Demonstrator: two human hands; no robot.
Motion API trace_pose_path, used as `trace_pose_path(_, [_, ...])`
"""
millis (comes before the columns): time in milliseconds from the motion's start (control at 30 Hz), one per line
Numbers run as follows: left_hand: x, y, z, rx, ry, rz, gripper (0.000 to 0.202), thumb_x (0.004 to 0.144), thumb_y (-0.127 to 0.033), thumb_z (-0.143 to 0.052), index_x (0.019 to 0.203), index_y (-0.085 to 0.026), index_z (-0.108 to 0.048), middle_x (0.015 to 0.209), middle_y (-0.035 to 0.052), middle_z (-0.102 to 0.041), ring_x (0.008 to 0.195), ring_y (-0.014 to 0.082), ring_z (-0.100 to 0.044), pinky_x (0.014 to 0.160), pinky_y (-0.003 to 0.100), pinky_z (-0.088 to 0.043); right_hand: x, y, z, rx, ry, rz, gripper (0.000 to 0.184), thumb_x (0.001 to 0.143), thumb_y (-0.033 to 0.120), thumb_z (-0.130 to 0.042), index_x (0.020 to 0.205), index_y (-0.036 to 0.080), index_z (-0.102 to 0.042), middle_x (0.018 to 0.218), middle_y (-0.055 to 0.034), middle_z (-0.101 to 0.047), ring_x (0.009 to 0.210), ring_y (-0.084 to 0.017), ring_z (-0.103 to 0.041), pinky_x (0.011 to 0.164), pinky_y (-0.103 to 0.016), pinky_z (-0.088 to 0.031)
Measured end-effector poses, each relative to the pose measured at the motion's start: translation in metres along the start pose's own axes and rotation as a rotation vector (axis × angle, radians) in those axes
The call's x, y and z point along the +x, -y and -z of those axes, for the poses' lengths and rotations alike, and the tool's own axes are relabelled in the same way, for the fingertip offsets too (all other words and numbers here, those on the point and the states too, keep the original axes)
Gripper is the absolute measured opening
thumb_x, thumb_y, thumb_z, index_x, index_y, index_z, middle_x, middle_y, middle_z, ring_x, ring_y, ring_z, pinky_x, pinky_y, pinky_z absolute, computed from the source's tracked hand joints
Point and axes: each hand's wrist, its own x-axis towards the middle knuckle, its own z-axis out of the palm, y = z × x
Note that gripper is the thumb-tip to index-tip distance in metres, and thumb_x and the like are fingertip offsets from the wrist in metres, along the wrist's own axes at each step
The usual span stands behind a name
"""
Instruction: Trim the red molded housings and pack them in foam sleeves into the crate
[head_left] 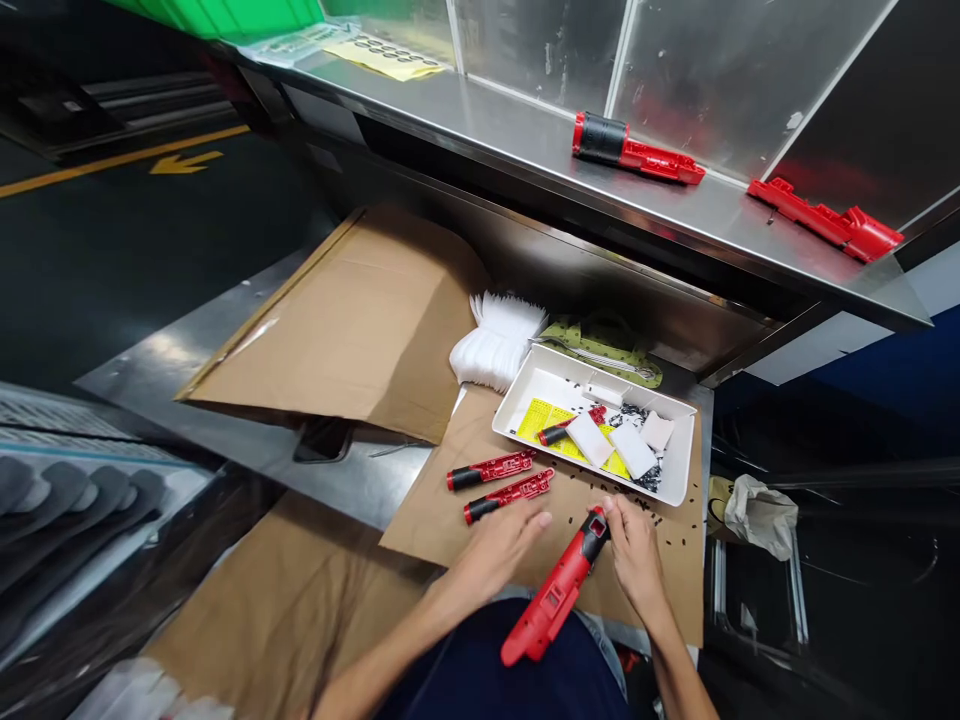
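Note:
My right hand (631, 548) pinches the black tip of a red plastic tool body (556, 592) that lies slanted across the cardboard sheet (480, 520) toward my lap. My left hand (501, 545) rests flat beside it on the cardboard, fingers stretched out, holding nothing. Two red half-shells with black ends (491, 469) (508, 495) lie just beyond my left hand. Behind them stands a white tray (675, 480) with a yellow sheet, white pieces, a red part and small black bits.
A stack of white pieces (496, 342) sits left of the tray. A large folded cardboard (360, 320) leans at the left. On the steel shelf (525, 130) above lie two more red tool parts (634, 150) (825, 220). A white bag (761, 515) hangs at the right.

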Motion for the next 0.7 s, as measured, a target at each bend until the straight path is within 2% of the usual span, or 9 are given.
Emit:
trace_pose_path(33, [0.005,0.013,0.001,0.149,-0.128,0.003,0.044,0.099,-0.046,-0.034,0.122,-0.020,-0.062,0.128,0.0122,-0.065,0.122,0.0278,-0.057,0.104,0.043,-0.043,0.002,-0.011,-0.011,-0.036,-0.012,-0.028,0.064,0.096,0.063,-0.020,0.074,0.021,-0.062,0.071,-0.0088,-0.070,0.069,-0.023,-0.065,0.066,-0.031,-0.046])
trace_pose_path(100, [0.014,0.040,0.001,0.326,-0.263,0.028,0.042,0.096,-0.039,-0.039,0.125,-0.016,-0.060,0.129,0.0178,-0.063,0.123,0.0342,-0.053,0.102,0.051,-0.042,0.009,-0.031,-0.032,-0.098,-0.036,-0.076,0.064,0.095,0.064,-0.018,0.066,0.022,-0.056,0.062,-0.0098,-0.064,0.061,-0.024,-0.062,0.060,-0.032,-0.042])
trace_pose_path(200, [0.027,0.070,-0.006,0.388,-0.290,0.044,0.042,0.088,-0.029,-0.053,0.125,-0.010,-0.061,0.127,0.0232,-0.062,0.124,0.0395,-0.050,0.103,0.057,-0.039,0.020,-0.045,-0.056,-0.168,-0.055,-0.123,0.056,0.097,0.056,-0.022,0.067,0.022,-0.055,0.063,-0.0108,-0.063,0.061,-0.025,-0.061,0.059,-0.032,-0.038])
trace_pose_path(333, [0.035,0.086,-0.016,0.336,-0.292,0.046,0.044,0.083,-0.017,-0.055,0.125,-0.006,-0.061,0.129,0.0267,-0.061,0.127,0.0414,-0.048,0.107,0.060,-0.031,0.026,-0.040,-0.067,-0.191,-0.047,-0.140,0.048,0.098,0.046,-0.029,0.075,0.019,-0.061,0.069,-0.0128,-0.067,0.066,-0.026,-0.065,0.062,-0.031,-0.039])
trace_pose_path(400, [0.035,0.086,-0.015,0.252,-0.298,0.048,0.042,0.086,-0.019,-0.054,0.125,-0.007,-0.062,0.129,0.0265,-0.061,0.128,0.0412,-0.048,0.109,0.062,-0.027,0.022,-0.032,-0.061,-0.169,-0.051,-0.122,0.049,0.099,0.046,-0.029,0.083,0.018,-0.065,0.080,-0.0160,-0.070,0.077,-0.027,-0.067,0.068,-0.033,-0.042])
trace_pose_path(467, [0.032,0.080,-0.012,0.132,-0.293,0.038,0.039,0.088,-0.029,-0.055,0.123,-0.011,-0.064,0.131,0.0238,-0.062,0.130,0.0405,-0.046,0.111,0.062,-0.024,0.014,-0.023,-0.051,-0.115,-0.050,-0.086,0.051,0.100,0.050,-0.029,0.096,0.017,-0.067,0.101,-0.0192,-0.071,0.095,-0.030,-0.067,0.079,-0.036,-0.046])
trace_pose_path(533, [0.026,0.070,-0.009,-0.027,-0.257,0.010,0.042,0.091,-0.042,-0.054,0.120,-0.015,-0.066,0.131,0.0205,-0.064,0.129,0.0380,-0.049,0.111,0.058,-0.029,0.004,-0.013,-0.039,-0.026,-0.023,-0.056,0.055,0.099,0.056,-0.028,0.105,0.017,-0.066,0.115,-0.0185,-0.069,0.108,-0.030,-0.064,0.089,-0.039,-0.047])
trace_pose_path(633, [0.016,0.047,-0.011,-0.275,-0.172,-0.053,0.059,0.097,-0.058,-0.035,0.125,-0.015,-0.063,0.123,0.0173,-0.069,0.117,0.0303,-0.062,0.103,0.046,-0.044,-0.012,0.003,-0.026,0.139,0.087,-0.049,0.061,0.098,0.065,-0.027,0.107,0.019,-0.066,0.111,-0.0143,-0.072,0.101,-0.026,-0.069,0.086,-0.037,-0.054])
trace_pose_path(700, [0.009,0.027,-0.014,-0.548,-0.121,-0.073,0.068,0.095,-0.066,-0.031,0.133,-0.015,-0.056,0.122,0.0175,-0.069,0.111,0.0281,-0.065,0.098,0.042,-0.049,-0.022,0.016,-0.023,0.354,0.230,-0.099,0.064,0.096,0.070,-0.030,0.110,0.018,-0.064,0.108,-0.0128,-0.073,0.093,-0.024,-0.073,0.078,-0.035,-0.059])
